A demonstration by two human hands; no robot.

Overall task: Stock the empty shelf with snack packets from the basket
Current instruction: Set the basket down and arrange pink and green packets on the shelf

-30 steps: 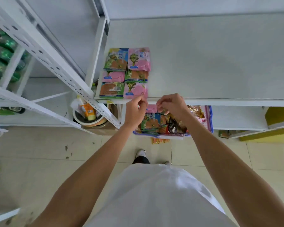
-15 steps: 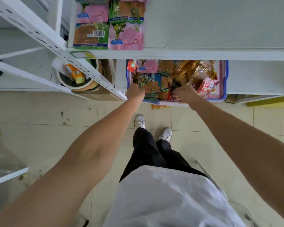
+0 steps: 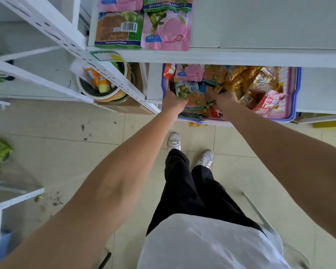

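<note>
Orange bottle [image 3: 97, 79] in round bucket [image 3: 105, 97]

Down they go! A second ago both hands were up at the front edge of the shelf [image 3: 240, 57], right by the front-row pink packet [image 3: 166, 30]; now they're in the basket [image 3: 297, 94] on the level below. The left hand [image 3: 175, 101] has pushed in at the basket's near left corner and grips a green packet [image 3: 189, 90]. The right hand [image 3: 224, 101] has dug in just beside it, fingers curled, grip hidden. The head has tipped down too, so black trousers [image 3: 192, 191] and white shoes [image 3: 174, 140] now show.
</note>
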